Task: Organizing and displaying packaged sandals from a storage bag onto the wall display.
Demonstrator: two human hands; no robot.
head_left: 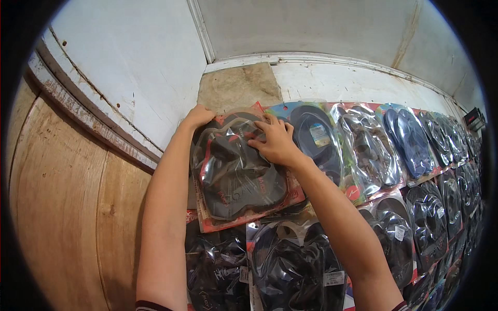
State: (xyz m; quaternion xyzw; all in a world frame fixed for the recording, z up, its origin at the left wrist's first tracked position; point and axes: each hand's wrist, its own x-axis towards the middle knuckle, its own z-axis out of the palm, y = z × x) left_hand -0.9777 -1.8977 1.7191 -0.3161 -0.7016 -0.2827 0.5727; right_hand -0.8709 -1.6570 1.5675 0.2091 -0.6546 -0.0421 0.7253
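A blister pack of black-and-red sandals (241, 171) with clear plastic over a red-edged card is between my two hands, tilted against the wall display. My left hand (200, 116) grips its upper left corner, the fingertips partly hidden behind the card. At the upper right, my right hand (276, 140) holds the pack, with thumb and forefinger on the plastic front and other fingers curled near the edge. A pack with a dark blue sandal (313, 136) hangs just right of my right hand. Other packed black sandals (290, 260) hang below.
Rows of packed sandals (412, 140) run along the wall to the right. Wooden panelling (58, 202) and a white panel (132, 66) with worn trim stand at the left. A bare brown board (239, 85) is above the pack, beneath the pale ceiling (311, 27).
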